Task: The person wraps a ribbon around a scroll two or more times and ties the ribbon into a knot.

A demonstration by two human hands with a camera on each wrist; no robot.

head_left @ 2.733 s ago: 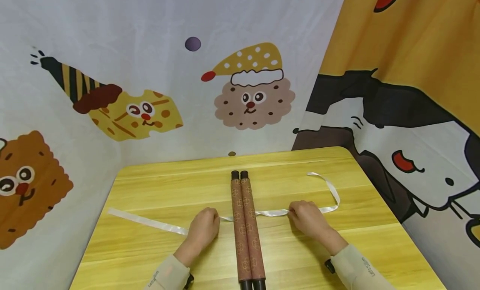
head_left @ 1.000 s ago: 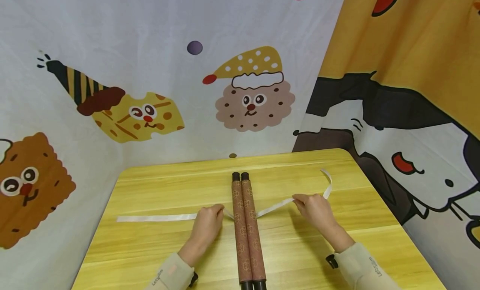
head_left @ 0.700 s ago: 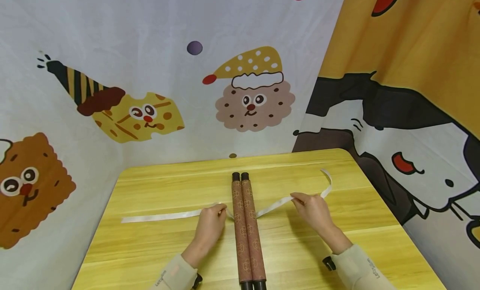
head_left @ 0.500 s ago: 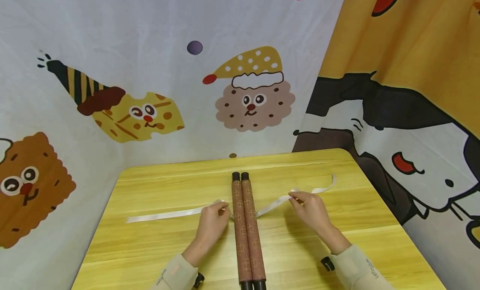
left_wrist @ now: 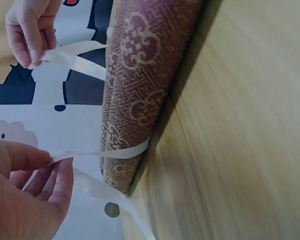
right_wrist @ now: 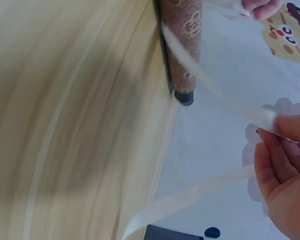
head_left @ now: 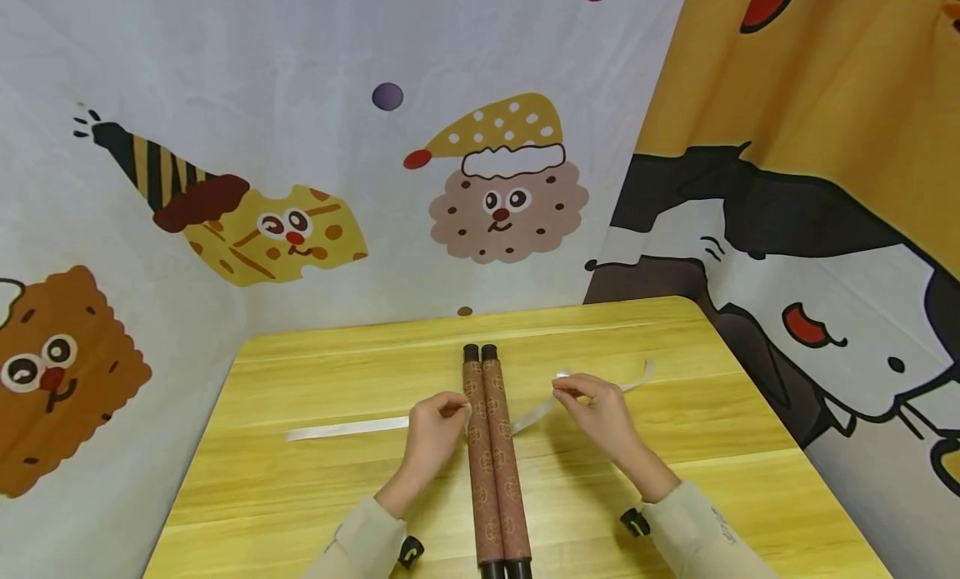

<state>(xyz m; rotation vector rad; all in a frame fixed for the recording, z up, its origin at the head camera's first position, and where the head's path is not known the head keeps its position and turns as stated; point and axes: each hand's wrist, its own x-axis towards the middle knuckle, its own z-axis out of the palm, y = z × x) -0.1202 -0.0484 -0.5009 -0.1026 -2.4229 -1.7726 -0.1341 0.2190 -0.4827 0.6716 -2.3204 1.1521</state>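
Two brown patterned scroll rolls (head_left: 495,462) with black end knobs lie side by side down the middle of the table. A white ribbon (head_left: 348,428) passes beneath them and comes up on both sides. Just left of the rolls, my left hand (head_left: 433,433) pinches the ribbon between thumb and fingers; the left wrist view shows the pinch (left_wrist: 34,185) clearly. On the other side my right hand (head_left: 600,408) pinches the ribbon's right part, raised above the table. In the right wrist view a loose tail of ribbon (right_wrist: 185,197) hangs from that hand (right_wrist: 285,170).
The wooden table (head_left: 315,512) has rounded back corners. Behind it hangs a white curtain (head_left: 315,129) with cartoon prints, and a yellow curtain (head_left: 840,87) at the right.
Both hands have moved inward and a little upward, closer to the rolls, drawing the ribbon along. Its left tail has slid right and its right tail has shifted inward. The rolls stay put.
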